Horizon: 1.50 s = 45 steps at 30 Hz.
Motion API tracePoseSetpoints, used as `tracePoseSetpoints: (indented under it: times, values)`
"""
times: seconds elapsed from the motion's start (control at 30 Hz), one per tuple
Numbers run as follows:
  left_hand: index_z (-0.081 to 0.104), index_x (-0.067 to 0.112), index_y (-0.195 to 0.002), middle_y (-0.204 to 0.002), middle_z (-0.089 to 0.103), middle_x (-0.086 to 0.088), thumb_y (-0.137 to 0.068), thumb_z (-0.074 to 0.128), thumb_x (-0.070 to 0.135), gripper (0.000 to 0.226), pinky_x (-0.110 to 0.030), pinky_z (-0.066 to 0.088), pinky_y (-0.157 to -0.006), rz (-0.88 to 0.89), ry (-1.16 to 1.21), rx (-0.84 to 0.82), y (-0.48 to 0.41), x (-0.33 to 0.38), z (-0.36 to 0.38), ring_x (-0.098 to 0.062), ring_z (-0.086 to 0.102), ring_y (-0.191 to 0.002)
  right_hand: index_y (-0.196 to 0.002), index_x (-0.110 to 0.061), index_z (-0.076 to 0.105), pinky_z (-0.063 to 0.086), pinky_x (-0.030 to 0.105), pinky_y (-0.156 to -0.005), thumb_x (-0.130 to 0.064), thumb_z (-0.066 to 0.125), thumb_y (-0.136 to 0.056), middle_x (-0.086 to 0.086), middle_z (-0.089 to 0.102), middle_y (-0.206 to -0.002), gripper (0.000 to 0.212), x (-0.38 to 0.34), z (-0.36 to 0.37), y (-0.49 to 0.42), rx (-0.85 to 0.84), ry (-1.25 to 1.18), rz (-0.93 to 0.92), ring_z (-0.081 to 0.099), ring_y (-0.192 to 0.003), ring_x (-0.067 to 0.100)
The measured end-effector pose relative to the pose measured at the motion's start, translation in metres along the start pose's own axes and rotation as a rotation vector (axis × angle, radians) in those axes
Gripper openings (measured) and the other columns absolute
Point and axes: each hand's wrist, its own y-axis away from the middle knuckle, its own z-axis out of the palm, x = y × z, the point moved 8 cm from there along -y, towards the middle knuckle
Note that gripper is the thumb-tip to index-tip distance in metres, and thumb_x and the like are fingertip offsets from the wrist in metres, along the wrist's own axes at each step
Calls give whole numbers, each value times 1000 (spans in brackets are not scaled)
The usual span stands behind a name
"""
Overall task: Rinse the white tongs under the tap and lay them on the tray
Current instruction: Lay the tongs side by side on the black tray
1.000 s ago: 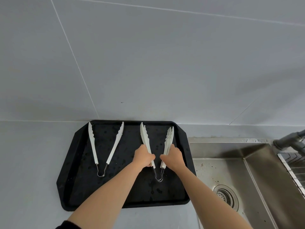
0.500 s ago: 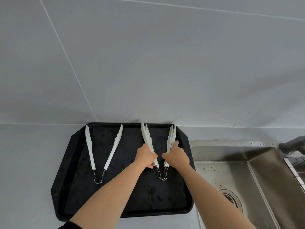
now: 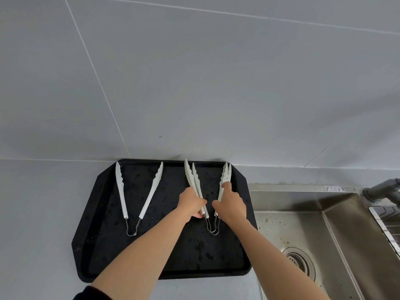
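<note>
White plastic tongs [image 3: 224, 176] with wire spring loops, apparently two pairs stacked, lie on the right half of the black plastic tray [image 3: 104, 213] with cut corners, and you have both hands on them. Your left hand [image 3: 191, 204] is curled round the left arms. Your right hand [image 3: 230, 204] holds the right arms, one finger stretched out along them.

Compared with a second ago, both hands have slid a little up from the wire loops [image 3: 213, 230] toward the tips. The two left arms, which lay almost one on the other, now fan slightly apart. The loops sit low over the tray as before, so this reads as straightening or separating the stack, not lifting it.

A third pair of white tongs [image 3: 120, 187] lies spread open on the tray's left half, untouched. Drops spot the tray, so rinsing seems done. The steel sink [image 3: 303, 224] and grey tap [image 3: 381, 191] are to your right. What remains, likely, is to settle these flat and let go.
</note>
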Motion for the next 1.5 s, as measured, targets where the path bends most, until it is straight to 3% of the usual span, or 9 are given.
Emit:
tracePoseSetpoints:
  times: [0.27, 0.43, 0.63, 0.8, 0.87, 1.03, 1.17, 1.33, 1.5]
  values:
    - [11, 25, -141, -122, 51, -18, -82, 60, 4, 79, -36, 58, -56, 122, 16, -7, 19, 22, -12, -35, 63, -94, -125, -20, 45, 40, 22, -50, -18, 50, -82, -8, 44, -58, 43, -10, -20, 9, 19, -80, -106, 45, -51, 7]
    - [-8, 49, -139, -104, 61, -19, -85, 47, 6, 88, -34, 59, -53, 305, -39, 39, 55, 53, -38, -26, 65, -67, -113, -16, 59, 37, 21, -50, -20, 46, -89, -9, 48, -58, 27, -27, -46, 30, 46, -259, -240, 48, -52, 10]
    - [27, 28, -141, -100, 63, -21, -88, 44, 8, 59, -30, 56, -52, 241, 78, -31, 94, 66, -68, -21, 63, -56, -116, -13, 59, 49, 32, -77, 3, 44, -81, -8, 51, -94, 42, -56, -76, 72, 81, -206, -517, 58, -84, 20]
    - [48, 4, -118, -64, 63, -15, -90, 44, 16, 31, -22, 49, -41, 164, 111, -63, 124, 51, -86, -16, 61, -40, -118, -15, 54, 50, 29, -72, -21, 58, -87, -3, 37, -110, 32, -73, -72, 100, 112, -53, -612, 55, -75, 18]
    - [48, 0, -112, -61, 65, -16, -92, 40, 26, 34, -20, 47, -39, 129, 115, -99, 132, 42, -90, -16, 61, -40, -95, -18, 57, 42, 24, -71, -23, 54, -90, -5, 40, -99, 8, -80, -70, 104, 117, -121, -622, 48, -71, 10]
    - [48, -1, -107, -48, 64, -9, -89, 40, 25, 33, -19, 44, -38, 124, 146, -140, 135, 25, -110, -15, 55, -37, -60, -25, 28, 32, 19, -56, -24, 50, -92, -8, 36, -65, 38, -86, -52, 102, 4, -127, -533, 38, -59, 7]
    - [56, 3, -107, -52, 58, -7, -87, 52, 13, 22, -17, 35, -36, 144, -158, -118, 124, 5, -113, -7, 43, -31, -69, -12, 42, 34, 19, -51, -20, 49, -92, 1, 42, -63, 26, -80, -28, 96, -148, -190, -425, 45, -59, 18]
    - [39, 12, -59, -53, 48, -1, -92, 45, 20, 34, -16, 33, -40, 230, -633, 7, 94, -16, -101, -10, 40, -39, -67, -10, 35, 36, 28, -54, -18, 45, -92, 0, 34, -59, 28, -67, 5, 80, -257, -109, -334, 33, -52, 16]
    - [53, 2, -89, -89, 57, -13, -96, 33, 26, 32, -31, 39, -69, 228, -955, 92, 67, -31, -86, -22, 49, -77, -72, -5, 40, 23, 22, -49, -5, 34, -94, 1, 23, -64, 23, -50, 30, 64, -300, 40, -224, 29, -59, 16]
